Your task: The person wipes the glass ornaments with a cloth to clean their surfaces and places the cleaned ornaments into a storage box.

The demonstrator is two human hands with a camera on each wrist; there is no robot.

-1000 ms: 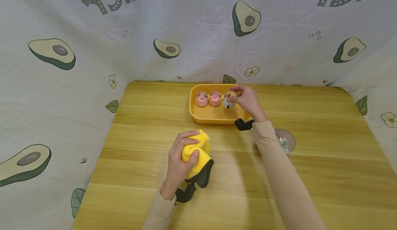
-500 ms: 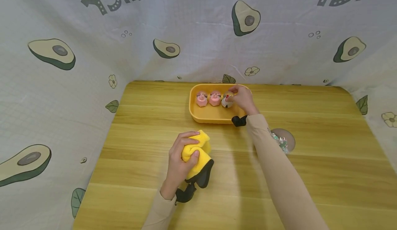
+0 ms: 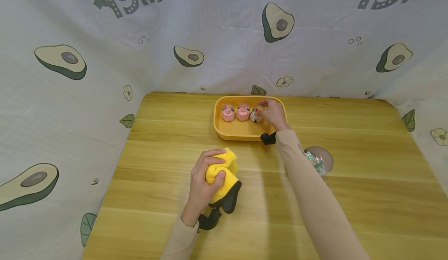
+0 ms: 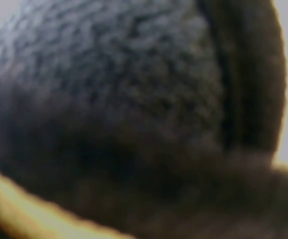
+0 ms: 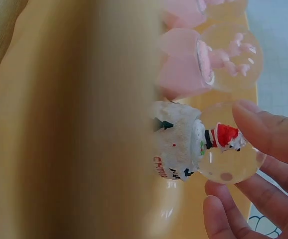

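Observation:
My right hand (image 3: pixel 274 114) is over the right part of a yellow tray (image 3: pixel 241 137). Its thumb and fingers hold the clear ball of a small snow globe (image 5: pixel 226 149), which has a white base and a red-and-white figure inside. Left of it in the tray stand two pink snow globes, the nearer pink snow globe (image 3: pixel 243 112) close beside and the other pink snow globe (image 3: pixel 228 113) farther left. In front of the tray, my left hand (image 3: pixel 203 178) grips a bunched yellow and dark grey cloth (image 3: pixel 224 182). That dark grey side fills most of the left wrist view, blurred.
To the right, partly hidden by my right sleeve, a round grey-brown thing (image 3: pixel 323 157) with shiny clear and green bits lies on the wooden table (image 3: pixel 157 147). A printed white cloth (image 3: pixel 224 38) hangs behind the table's back edge.
My right hand has shifted slightly left with the snow globe, bringing it nearer the pink ones. The right forearm has moved left too, uncovering more shiny bits. My left hand keeps its grip on the cloth.

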